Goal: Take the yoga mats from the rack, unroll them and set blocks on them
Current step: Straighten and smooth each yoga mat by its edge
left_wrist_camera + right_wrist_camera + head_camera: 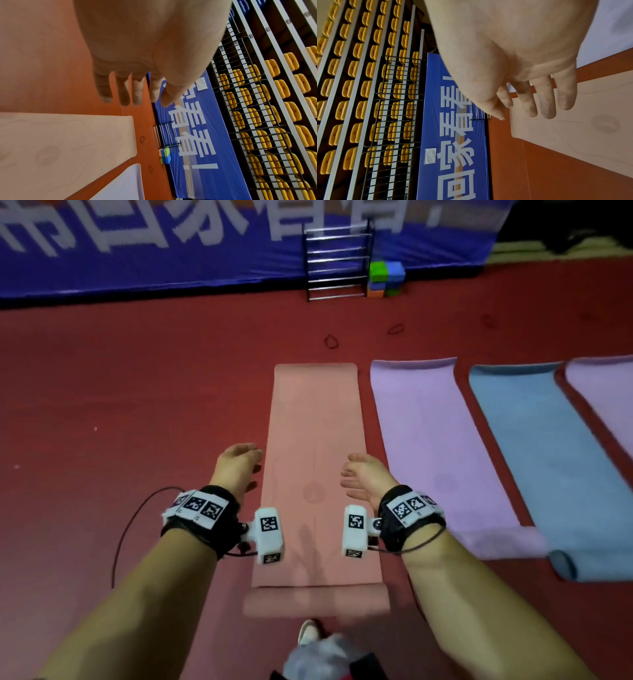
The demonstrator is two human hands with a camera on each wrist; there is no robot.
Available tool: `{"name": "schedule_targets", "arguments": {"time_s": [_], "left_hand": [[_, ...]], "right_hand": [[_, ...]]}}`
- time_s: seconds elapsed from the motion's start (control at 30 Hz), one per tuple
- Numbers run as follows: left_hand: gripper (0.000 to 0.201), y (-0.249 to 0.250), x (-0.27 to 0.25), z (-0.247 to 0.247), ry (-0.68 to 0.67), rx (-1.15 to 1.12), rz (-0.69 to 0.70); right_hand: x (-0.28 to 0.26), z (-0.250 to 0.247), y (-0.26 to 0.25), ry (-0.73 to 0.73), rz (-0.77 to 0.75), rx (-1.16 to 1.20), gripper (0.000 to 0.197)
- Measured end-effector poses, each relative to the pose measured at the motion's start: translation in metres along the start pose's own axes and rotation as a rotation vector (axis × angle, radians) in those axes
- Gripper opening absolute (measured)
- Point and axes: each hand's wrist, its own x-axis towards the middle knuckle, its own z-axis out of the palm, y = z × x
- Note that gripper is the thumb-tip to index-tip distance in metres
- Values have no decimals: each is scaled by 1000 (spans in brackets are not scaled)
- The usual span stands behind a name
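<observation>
The person's left hand (238, 465) hangs in the air over the red floor (120, 405), just beside the left edge of the long pink foam yoga mat (315, 419). Its grip is let go: the fingers (122, 92) are straight and a little spread, and they hold nothing.

The pink mat lies rolled out flat on the floor, right in front of the person. Its near end still has a small curl. The mat looks soft, bendy and light. It would flop if lifted by one corner, so it is best held at an end edge with both hands, or pressed flat with open palms.

The right hand (366, 479) hangs over the right side of the pink mat. Its grip is let go too, with loose straight fingers (546, 98) and nothing in them.

To the right lie a flat lilac foam mat (431, 440), then a flat blue foam mat (534, 446), and the edge of one more lilac mat (606, 392) at the far right. No blocks sit on any mat that shows.

Far away, by the blue wall banner (137, 261), stands the black metal rack (337, 261). Its bars look bare. Just beside it on the right is a stack of green, blue and orange foam blocks (385, 278).

The blocks are likely next. They look light and firm with flat sides, so a hand can hold one across its two wide faces.
</observation>
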Motion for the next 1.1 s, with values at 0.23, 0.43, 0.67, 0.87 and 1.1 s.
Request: {"name": "schedule_targets", "arguments": {"time_s": [0.23, 0.43, 0.67, 0.87, 1.1], "left_hand": [[20, 58, 105, -88, 14, -7, 34], [16, 88, 235, -136, -18, 3, 23], [10, 155, 412, -200, -193, 27, 13], [9, 245, 523, -242, -244, 88, 44], [13, 312, 631, -206, -377, 171, 70]], "right_hand": [[73, 104, -80, -21, -60, 14, 46], [151, 185, -123, 16, -56, 26, 48], [263, 303, -193, 181, -40, 126, 45], [330, 389, -279, 168, -41, 214, 42], [410, 394, -350, 285, -41, 305, 37]]}}
